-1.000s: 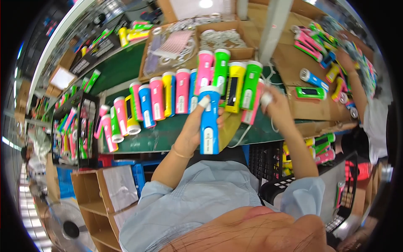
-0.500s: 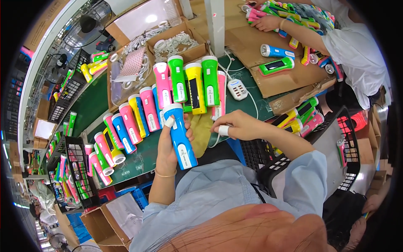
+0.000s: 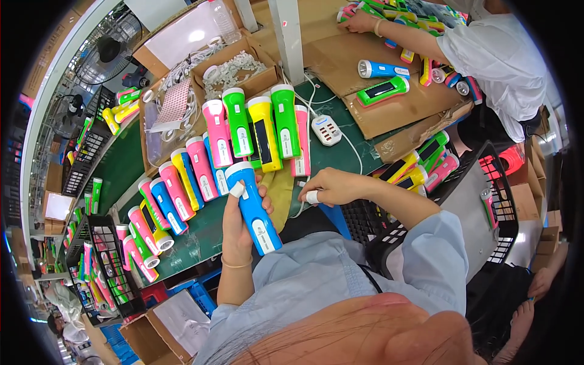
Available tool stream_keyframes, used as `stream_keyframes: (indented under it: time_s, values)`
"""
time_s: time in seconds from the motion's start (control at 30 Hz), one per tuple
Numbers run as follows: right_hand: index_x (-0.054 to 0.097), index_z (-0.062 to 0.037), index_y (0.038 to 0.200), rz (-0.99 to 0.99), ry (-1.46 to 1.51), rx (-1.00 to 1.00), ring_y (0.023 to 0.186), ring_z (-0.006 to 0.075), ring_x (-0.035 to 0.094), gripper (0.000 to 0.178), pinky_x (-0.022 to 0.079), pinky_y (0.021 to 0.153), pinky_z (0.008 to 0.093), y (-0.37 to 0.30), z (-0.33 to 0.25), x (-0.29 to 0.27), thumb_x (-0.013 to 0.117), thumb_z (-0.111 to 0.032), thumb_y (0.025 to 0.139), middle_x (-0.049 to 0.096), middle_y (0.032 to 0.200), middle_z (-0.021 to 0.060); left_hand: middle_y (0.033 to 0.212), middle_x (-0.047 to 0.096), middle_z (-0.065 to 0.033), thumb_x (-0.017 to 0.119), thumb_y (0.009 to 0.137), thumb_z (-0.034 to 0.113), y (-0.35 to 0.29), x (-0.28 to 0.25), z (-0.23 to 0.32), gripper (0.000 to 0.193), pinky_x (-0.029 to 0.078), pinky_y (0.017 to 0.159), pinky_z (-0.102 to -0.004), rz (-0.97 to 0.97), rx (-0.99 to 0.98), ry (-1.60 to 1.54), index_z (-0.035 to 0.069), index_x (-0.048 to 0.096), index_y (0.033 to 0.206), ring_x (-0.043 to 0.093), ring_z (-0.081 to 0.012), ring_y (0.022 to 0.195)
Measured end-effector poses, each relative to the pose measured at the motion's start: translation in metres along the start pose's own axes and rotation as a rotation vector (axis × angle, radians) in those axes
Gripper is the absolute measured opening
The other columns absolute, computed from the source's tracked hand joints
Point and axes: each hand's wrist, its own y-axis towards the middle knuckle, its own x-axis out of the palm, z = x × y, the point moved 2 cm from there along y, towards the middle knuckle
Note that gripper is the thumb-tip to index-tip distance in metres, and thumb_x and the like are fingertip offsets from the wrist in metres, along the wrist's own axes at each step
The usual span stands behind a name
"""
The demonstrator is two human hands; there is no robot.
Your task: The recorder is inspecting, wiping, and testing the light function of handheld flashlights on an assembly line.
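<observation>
Blue plastic fills my left grip (image 3: 233,214), wrapped round a flashlight (image 3: 256,214) by the worktop's (image 3: 198,244) near edge, close to a row of other flashlights (image 3: 202,169). Across a gap, my right grip (image 3: 331,187) is curled near a white charger (image 3: 326,130); whether it pinches anything, I cannot tell.

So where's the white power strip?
In the head view, the power strip lies right of centre on the green table, just right of a pink torch and beyond the right hand.
</observation>
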Motion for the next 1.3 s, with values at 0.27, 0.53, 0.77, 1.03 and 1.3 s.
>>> stream_keyframes:
  time_s: [0.27,0.53,0.77,1.03,1.3]
  values:
    - [0.063,0.0011,0.092,0.034,0.136,0.075,0.049,0.0124,0.057,0.027,0.045,0.049,0.0264,0.003,0.004,0.002,0.048,-0.019,0.082,0.062,0.067,0.0086,0.079,0.049,-0.0086,0.052,0.085,0.031,-0.003,-0.004,0.003,0.038,0.043,0.055,-0.0299,0.022,0.019,-0.003,0.001,0.044,0.108,0.05,-0.0185,0.061]
    - [0.065,-0.0004,0.092,0.116,0.18,0.128,0.051,0.0109,0.055,0.027,0.045,0.05,0.0257,0.008,0.009,0.004,0.049,-0.02,0.082,0.062,0.067,0.008,0.078,0.049,-0.0089,0.052,0.085,0.03,-0.002,-0.004,0.001,0.037,0.042,0.055,-0.0302,-0.005,0.017,-0.016,0.001,0.044,0.107,0.05,-0.0188,0.061]
    - [0.062,0.0015,0.098,0.095,0.171,0.123,0.05,0.0102,0.053,0.027,0.043,0.049,0.0253,0.01,0.013,0.007,0.049,-0.018,0.084,0.061,0.068,0.0078,0.078,0.049,-0.0088,0.052,0.085,0.03,-0.004,-0.005,0.001,0.037,0.043,0.055,-0.03,0.034,0.031,0.002,0.001,0.044,0.107,0.05,-0.0189,0.061]
    - [0.061,0.0037,0.102,0.096,0.15,0.114,0.049,0.0092,0.051,0.029,0.043,0.048,0.0246,0.011,0.015,0.009,0.049,-0.017,0.086,0.06,0.068,0.0073,0.079,0.05,-0.009,0.051,0.085,0.029,-0.004,-0.008,0.001,0.037,0.043,0.056,-0.0304,0.023,0.025,0.017,0.001,0.044,0.108,0.05,-0.0193,0.062]
    - [0.064,-0.0019,0.091,0.157,0.129,0.089,0.048,0.0124,0.054,0.022,0.044,0.047,0.0282,0.016,0.018,0.012,0.051,-0.018,0.082,0.06,0.064,0.0081,0.079,0.053,-0.0088,0.053,0.078,0.02,-0.003,-0.011,-0.002,0.032,0.046,0.058,-0.0331,0.158,0.078,0.031,0.004,0.045,0.105,0.055,-0.0211,0.063]
